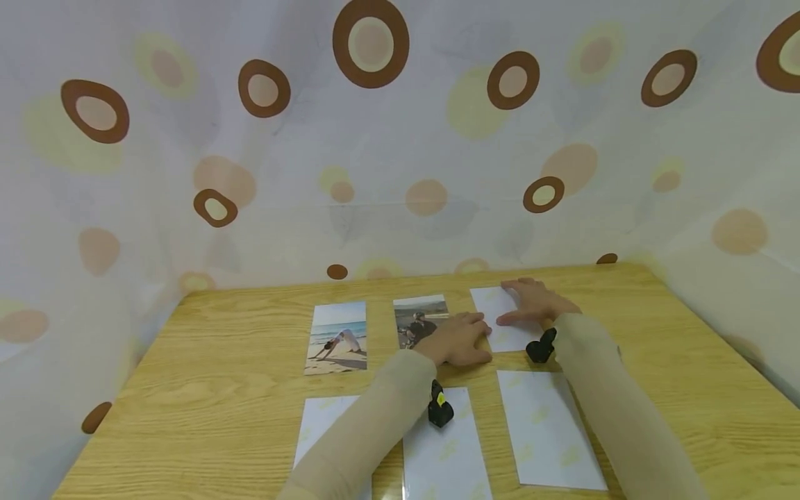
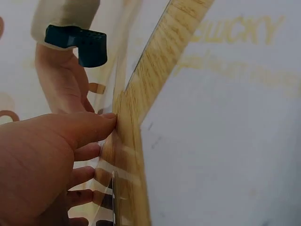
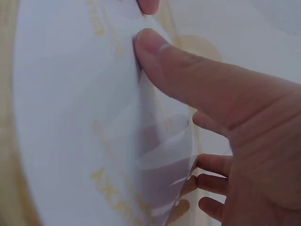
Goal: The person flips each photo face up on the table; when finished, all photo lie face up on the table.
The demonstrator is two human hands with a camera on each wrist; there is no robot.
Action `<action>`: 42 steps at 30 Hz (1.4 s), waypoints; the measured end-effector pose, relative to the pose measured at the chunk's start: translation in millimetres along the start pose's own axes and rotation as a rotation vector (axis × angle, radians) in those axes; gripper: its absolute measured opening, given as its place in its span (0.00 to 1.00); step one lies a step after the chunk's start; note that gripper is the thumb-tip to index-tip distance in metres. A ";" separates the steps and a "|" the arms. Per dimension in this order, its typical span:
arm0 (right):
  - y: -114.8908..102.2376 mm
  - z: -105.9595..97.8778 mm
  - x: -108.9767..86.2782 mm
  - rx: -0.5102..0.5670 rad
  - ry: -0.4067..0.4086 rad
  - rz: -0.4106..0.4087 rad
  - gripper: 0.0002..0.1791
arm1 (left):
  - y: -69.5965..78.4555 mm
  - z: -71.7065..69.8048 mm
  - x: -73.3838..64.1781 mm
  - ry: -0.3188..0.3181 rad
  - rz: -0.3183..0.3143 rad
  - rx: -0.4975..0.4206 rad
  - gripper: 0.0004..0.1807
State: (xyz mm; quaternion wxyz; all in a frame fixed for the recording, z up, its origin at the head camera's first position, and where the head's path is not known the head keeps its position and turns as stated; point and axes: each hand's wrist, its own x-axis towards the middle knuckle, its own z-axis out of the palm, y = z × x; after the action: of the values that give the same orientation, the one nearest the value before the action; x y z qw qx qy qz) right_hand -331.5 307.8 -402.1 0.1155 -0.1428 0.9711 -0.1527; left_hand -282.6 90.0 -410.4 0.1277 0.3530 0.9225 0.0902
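Note:
In the head view, a white face-down photo print (image 1: 500,332) lies at the back right of the wooden table. My right hand (image 1: 536,303) is spread over its right part. The right wrist view shows the thumb (image 3: 157,59) resting on its white back, the other fingers along its edge. My left hand (image 1: 459,339) reaches towards that print's left edge, fingers low over the table. It partly covers a photo of a seated person (image 1: 417,321) lying face up. Seen from the left wrist, the thumb and fingers are extended, with nothing pinched between them.
A beach photo (image 1: 337,338) lies face up at the back left. In the front row are more white-backed prints: one on the right (image 1: 546,430), one in the middle (image 1: 444,458), and one on the left (image 1: 319,420) partly under my left sleeve. A patterned curtain (image 1: 400,153) stands behind the table.

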 end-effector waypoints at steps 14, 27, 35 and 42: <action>-1.3 -0.6 8.8 0.129 0.090 0.149 0.51 | 5.0 4.0 6.0 0.065 -0.010 0.124 0.24; 5.6 8.3 8.1 0.409 0.280 0.162 0.28 | 10.6 4.5 4.2 0.244 0.027 0.101 0.24; 1.5 2.4 5.1 0.558 0.232 0.133 0.41 | 23.9 2.0 2.7 0.483 -0.201 -0.546 0.47; -10.2 1.6 0.7 0.639 0.159 0.006 0.43 | 29.3 -5.8 1.6 0.586 -0.114 -1.029 0.30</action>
State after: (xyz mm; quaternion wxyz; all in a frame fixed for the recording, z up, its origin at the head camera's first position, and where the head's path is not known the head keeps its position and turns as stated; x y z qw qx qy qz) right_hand -329.3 297.8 -400.3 0.0787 -0.0839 0.8806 -0.4598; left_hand -267.1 112.2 -397.7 0.0269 0.1560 0.7744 0.6126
